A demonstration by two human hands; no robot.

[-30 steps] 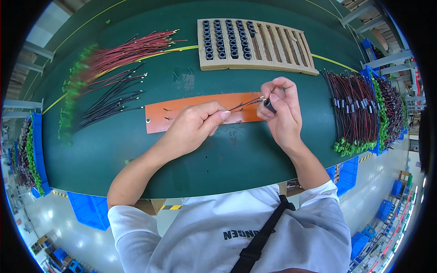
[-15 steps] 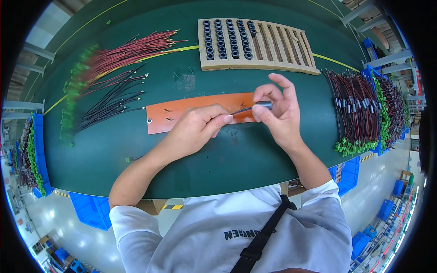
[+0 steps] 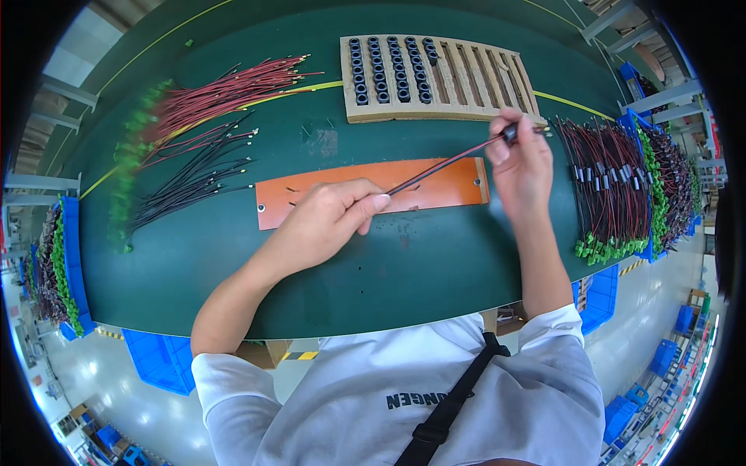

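My left hand pinches a pair of red and black wires between thumb and forefinger, above an orange board. The wires run taut up and to the right. At their far end, my right hand grips a dark ferrite core between thumb and fingers, with the wires passing through it. Light wire tips show just beyond the right fingers. Whatever wire lies inside and below the left fist is hidden.
Behind stands a cardboard tray with rows of ferrite cores in its left slots. Red wires and black wires with green connectors lie left. Wires with fitted cores lie right, beside a blue bin.
My right hand has moved up and to the right with the ferrite core, sliding it along the wires away from my left hand. A longer taut stretch of wire shows now.
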